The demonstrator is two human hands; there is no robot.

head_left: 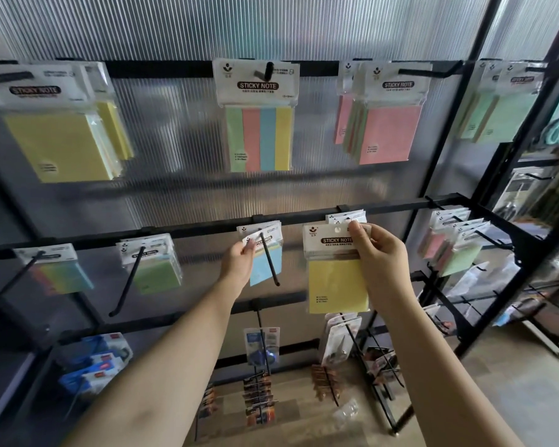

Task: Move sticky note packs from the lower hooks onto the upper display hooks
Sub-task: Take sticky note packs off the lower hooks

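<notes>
Yellow pack (336,272) pinched in right hand (380,256) grip.

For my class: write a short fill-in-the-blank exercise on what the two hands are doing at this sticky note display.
1. The right hand holds a pack of ____ sticky notes.
2. The left hand pinches a pack on the lower ____.
3. The upper middle pack shows ____ colour strips.

Missing words: yellow; hook; four
</notes>
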